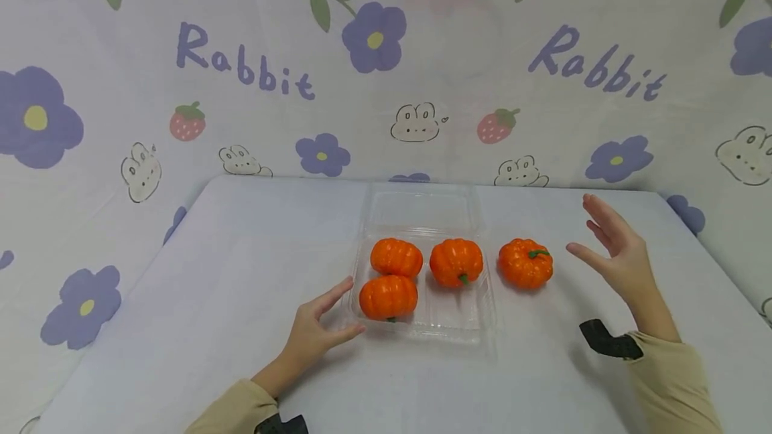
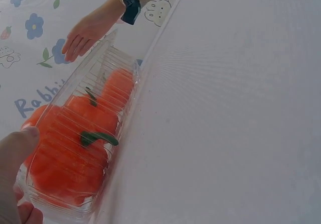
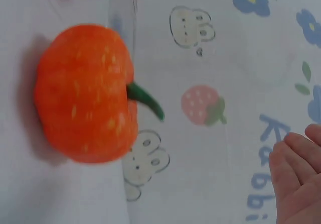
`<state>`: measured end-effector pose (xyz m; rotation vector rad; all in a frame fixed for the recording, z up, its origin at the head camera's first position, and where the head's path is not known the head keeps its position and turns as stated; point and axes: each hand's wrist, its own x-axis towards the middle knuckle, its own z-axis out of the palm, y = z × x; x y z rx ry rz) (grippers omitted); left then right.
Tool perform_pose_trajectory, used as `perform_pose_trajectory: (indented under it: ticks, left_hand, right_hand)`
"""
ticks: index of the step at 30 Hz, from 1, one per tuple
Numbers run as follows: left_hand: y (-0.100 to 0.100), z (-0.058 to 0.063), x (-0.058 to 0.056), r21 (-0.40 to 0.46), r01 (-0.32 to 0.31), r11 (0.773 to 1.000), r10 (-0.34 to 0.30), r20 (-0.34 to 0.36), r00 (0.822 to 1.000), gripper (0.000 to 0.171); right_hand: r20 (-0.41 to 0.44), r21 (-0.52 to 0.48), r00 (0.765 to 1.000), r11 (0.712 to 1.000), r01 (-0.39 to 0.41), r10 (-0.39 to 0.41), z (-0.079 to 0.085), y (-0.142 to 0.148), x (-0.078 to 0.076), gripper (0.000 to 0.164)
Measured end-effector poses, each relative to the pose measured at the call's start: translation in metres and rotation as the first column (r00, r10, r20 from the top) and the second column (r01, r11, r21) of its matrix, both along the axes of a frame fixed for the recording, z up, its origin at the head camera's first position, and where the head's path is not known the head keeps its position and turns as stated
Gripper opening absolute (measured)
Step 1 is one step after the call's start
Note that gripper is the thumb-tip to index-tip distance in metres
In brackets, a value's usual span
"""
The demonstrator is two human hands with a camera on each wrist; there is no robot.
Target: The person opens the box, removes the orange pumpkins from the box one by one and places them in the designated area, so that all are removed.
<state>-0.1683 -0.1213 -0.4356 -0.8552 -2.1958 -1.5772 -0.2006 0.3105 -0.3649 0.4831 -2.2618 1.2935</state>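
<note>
- Left hand (image 1: 310, 330): at near-left corner of clear plastic clamshell container (image 1: 446, 310); thumb and fingers spread apart around the corner, thumb overlapping the rim in left wrist view. Can't tell how hard it presses.
- Right hand (image 1: 616, 253): raised above white table (image 1: 241, 240), right of the loose orange pumpkin (image 1: 522, 264); fingers extended, thumb well apart, nothing held.
- Container sits mid-table, clear lid (image 1: 422, 209) folded back on far side.
- Three small orange pumpkins inside: back-left pumpkin (image 1: 396, 256) and front-left pumpkin (image 1: 388, 298) touching; right-hand pumpkin (image 1: 456, 262) just beside, green stem toward the person.
- Loose pumpkin: on the table, just right of container, not in it; curved green stem points rightward in head view.
- Beige sleeves (image 1: 678, 380) on both arms, black wrist strap (image 1: 609, 340) at each.
- Behind: white fabric backdrop (image 1: 458, 39), purple flowers, strawberries, bunnies, "Rabbit" lettering.
</note>
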Motion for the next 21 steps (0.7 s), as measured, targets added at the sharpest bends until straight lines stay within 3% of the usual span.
perform_pose_trajectory:
  ticks: [6,12,21]
  left_hand:
    - [-0.002,0.001,0.000,0.007,0.015,1.000,-0.015,0.079,0.997,0.062]
    - [-0.002,0.001,0.000,0.039,0.036,0.999,-0.043,0.199,0.979,0.063]
    - [-0.002,0.000,0.000,0.055,0.041,0.998,-0.051,0.205,0.977,0.063]
  right_hand:
    - [-0.083,0.087,0.994,0.994,-0.070,0.078,0.009,-0.032,-0.002,0.082]
    - [-0.085,0.071,0.974,0.976,-0.205,0.211,0.009,-0.061,-0.005,0.086]
    - [-0.074,0.084,0.947,0.948,-0.306,0.313,0.005,-0.089,-0.016,0.087]
